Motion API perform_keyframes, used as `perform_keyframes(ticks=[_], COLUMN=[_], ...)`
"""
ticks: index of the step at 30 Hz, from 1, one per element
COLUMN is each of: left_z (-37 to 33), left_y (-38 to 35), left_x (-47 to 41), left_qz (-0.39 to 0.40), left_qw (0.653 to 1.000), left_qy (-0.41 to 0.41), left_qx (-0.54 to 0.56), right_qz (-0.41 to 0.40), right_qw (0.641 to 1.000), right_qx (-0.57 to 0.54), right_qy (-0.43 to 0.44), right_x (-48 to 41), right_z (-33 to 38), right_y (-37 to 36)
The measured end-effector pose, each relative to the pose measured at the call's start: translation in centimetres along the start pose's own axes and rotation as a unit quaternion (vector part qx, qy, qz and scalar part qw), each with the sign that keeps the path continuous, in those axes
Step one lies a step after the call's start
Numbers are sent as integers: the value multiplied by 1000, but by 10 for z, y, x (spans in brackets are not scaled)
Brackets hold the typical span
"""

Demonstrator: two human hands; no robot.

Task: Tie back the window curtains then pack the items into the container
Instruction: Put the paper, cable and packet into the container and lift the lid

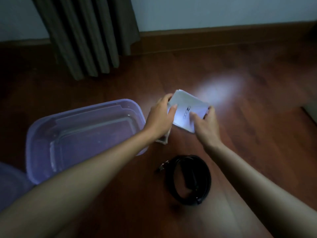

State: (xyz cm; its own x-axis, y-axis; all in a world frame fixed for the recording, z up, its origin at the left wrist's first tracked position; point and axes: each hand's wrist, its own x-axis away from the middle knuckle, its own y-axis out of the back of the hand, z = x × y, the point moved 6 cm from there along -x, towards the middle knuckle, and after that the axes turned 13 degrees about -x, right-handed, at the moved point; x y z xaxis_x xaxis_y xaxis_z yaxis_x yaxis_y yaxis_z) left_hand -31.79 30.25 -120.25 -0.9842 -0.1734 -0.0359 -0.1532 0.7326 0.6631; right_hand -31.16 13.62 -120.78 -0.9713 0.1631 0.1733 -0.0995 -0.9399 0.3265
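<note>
A white box (186, 107) with dark lettering is held above the wooden floor between both hands. My left hand (161, 117) grips its left edge, thumb on top. My right hand (206, 123) grips its right side, thumb on the top face. Something pale and cloth-like (163, 139) hangs below my left palm; I cannot tell what it is. A clear purple-tinted plastic container (82, 140) stands open on the floor to the left, with nothing visible inside. A coiled black cable (192, 179) lies on the floor below the box. The dark curtain (89, 35) hangs at the back left.
A second purple plastic piece, likely the lid (10, 184), lies at the lower left edge. A wooden skirting board (223, 36) runs along the white wall. A bright light patch (221, 90) falls on the floor beyond the box. A pale object edge (311, 112) shows at the far right.
</note>
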Motion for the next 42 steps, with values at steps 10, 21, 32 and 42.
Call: perform_keyframes(ticks=[10, 21, 32, 42], left_z=[129, 196, 241, 243], left_y=[149, 141, 213, 202], left_x=[65, 114, 139, 145], left_qz=[-121, 74, -133, -108], left_qw=[984, 972, 944, 942], left_qy=[113, 220, 277, 309], left_qx=[-72, -44, -121, -78], right_qz=[208, 285, 295, 354], right_qw=[975, 949, 950, 931], right_qx=[24, 136, 98, 78], right_qy=[80, 4, -10, -43], right_x=[66, 97, 109, 136], right_z=[55, -3, 3, 3], right_y=[-166, -236, -258, -303])
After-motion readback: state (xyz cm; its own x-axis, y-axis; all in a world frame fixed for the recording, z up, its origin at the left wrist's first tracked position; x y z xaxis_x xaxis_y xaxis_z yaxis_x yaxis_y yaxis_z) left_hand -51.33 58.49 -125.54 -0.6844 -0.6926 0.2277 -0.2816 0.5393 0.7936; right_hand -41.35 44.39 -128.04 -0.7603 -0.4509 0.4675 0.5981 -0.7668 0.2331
